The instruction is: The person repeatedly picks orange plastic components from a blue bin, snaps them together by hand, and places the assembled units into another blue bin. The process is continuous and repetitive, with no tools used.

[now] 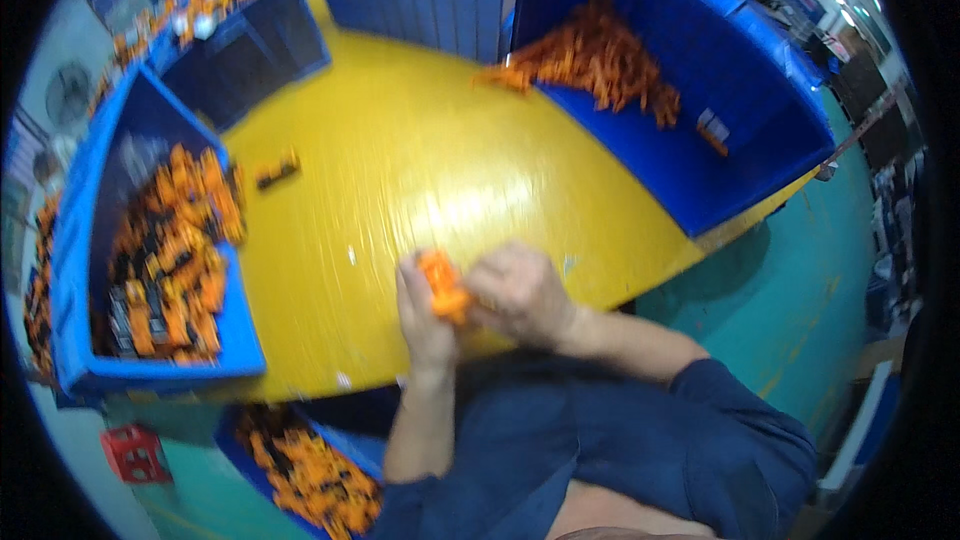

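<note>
Orange part (440,285): held above the near side of the yellow worktop (380,120), between left hand (427,325) and right hand (525,290); blurred, with fine detail too soft to read.

Left hand: closed along the left flank of the Orange part, fingers raised and wrapped only partway, leaving much of the orange face exposed.

Right hand: curled into a loose fist at the right side of the Orange part; cannot tell, through the blur, about firm contact or about any small piece inside the fingers.

Weight: probably light, judging from small bulk and plastic-like look; easily borne in one hand.

Stiffness: likely rigid, with little give under a squeeze.

Surface: apparently smooth, hence perhaps slightly slippery during quick turning.

Fragility: probably sturdy overall; any thin projections more at risk than the main block.

Best hold: across the broad sides near mid-length, thumb opposite fingers, with both ends free.

Loose piece (278,170): lies alone on the worktop near the left bin, orange and black.

Left bin (75,270): blue, open, heaped with orange-and-black pieces (185,230); probably best drawn singly from the top.

Right bin (670,180): blue, holds a pile of slender orange strips (600,65); probably light, best pinched mid-length.
</note>
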{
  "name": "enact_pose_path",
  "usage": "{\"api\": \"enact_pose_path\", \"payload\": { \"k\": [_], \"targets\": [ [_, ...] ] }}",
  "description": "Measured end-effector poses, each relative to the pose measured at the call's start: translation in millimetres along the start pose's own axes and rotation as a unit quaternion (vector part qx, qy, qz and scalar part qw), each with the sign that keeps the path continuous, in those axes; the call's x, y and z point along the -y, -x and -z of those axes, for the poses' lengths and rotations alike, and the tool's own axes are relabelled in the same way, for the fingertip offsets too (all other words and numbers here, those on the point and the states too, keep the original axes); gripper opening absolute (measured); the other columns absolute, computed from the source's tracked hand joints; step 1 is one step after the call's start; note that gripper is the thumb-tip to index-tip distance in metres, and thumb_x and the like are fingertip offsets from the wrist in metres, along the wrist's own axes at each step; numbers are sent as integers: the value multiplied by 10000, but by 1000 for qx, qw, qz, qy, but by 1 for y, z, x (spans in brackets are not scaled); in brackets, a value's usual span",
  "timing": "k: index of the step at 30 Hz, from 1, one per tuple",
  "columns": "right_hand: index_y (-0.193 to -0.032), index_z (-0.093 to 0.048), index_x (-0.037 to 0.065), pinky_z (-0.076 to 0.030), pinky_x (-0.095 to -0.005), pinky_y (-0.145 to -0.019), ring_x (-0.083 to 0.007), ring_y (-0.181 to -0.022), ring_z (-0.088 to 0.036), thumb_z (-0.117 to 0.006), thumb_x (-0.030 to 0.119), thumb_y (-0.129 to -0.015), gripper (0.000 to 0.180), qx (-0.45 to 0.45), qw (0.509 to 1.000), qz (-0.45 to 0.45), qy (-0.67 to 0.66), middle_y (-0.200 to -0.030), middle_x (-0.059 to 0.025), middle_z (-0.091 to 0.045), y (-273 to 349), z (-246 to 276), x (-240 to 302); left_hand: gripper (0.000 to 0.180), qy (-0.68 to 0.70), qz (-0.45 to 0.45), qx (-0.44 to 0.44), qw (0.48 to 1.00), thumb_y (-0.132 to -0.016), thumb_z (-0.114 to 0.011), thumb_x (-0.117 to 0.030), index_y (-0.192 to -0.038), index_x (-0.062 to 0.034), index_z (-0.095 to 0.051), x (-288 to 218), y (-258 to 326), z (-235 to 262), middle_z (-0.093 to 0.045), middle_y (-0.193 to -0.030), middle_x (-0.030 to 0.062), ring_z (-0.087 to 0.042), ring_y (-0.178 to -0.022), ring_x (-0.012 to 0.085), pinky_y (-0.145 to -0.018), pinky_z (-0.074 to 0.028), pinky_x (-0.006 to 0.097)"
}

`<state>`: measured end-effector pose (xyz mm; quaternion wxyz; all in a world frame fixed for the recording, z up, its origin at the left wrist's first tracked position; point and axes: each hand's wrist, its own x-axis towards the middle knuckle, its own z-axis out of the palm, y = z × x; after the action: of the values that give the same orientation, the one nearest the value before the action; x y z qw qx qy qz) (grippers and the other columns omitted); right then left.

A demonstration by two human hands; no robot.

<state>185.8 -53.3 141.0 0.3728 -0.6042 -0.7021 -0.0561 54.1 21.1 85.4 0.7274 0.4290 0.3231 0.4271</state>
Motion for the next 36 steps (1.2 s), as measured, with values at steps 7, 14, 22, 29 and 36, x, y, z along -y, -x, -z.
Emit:
{"api": "enact_pose_path", "payload": {
  "k": [7, 14, 22, 29, 36],
  "targets": [
    [-872, -705, 65, -545, -455, -647, -351, -716, -679, -747, 218, -791, 179, 28, 947, -270, -170, -819, -139, -684, 11, 4, 8, 436, -45, -73, 11, 996, -1158, -368, -433, -1257, -38, -524, -2, -4, -5, -603, -1049, 78, -598, -932, 148, -843, -529, 302],
    [-866, -699, 52, -550, -392, -629, -303, -714, -687, -776, 190, -803, 171, -11, 979, -178, -96, -823, -137, -699, 26, 2, 6, 428, -56, -76, 63, 994, -1159, -357, -431, -1273, -47, -507, 12, 1, -7, -611, -1054, 89, -609, -945, 162, -857, -531, 300],
    [-921, -712, 4, -498, -339, -617, -127, -666, -605, -741, 297, -928, 295, 47, 813, -433, -387, -736, -70, -687, 35, -7, -4, 472, -80, -116, 17, 990, -1136, -411, -482, -1236, -37, -532, 17, 2, -11, -600, -1094, 71, -607, -989, 148, -908, -521, 296],
    [-941, -704, -8, -480, -315, -578, -107, -638, -595, -746, 254, -943, 266, 48, 879, -371, -295, -722, -76, -679, 39, 4, -7, 459, -68, -105, 16, 992, -1138, -409, -480, -1193, -46, -548, 20, 4, -16, -610, -1024, 71, -623, -956, 154, -886, -531, 296],
    [-1114, -692, 5, -516, -405, -620, -272, -641, -650, -732, 307, -944, 348, 38, 905, -326, -270, -750, -172, -661, 41, 9, -6, 473, -67, -102, 20, 992, -1138, -404, -487, -1193, -42, -551, 19, 2, -19, -602, -1047, 73, -611, -951, 156, -883, -525, 303]
  ]
}}
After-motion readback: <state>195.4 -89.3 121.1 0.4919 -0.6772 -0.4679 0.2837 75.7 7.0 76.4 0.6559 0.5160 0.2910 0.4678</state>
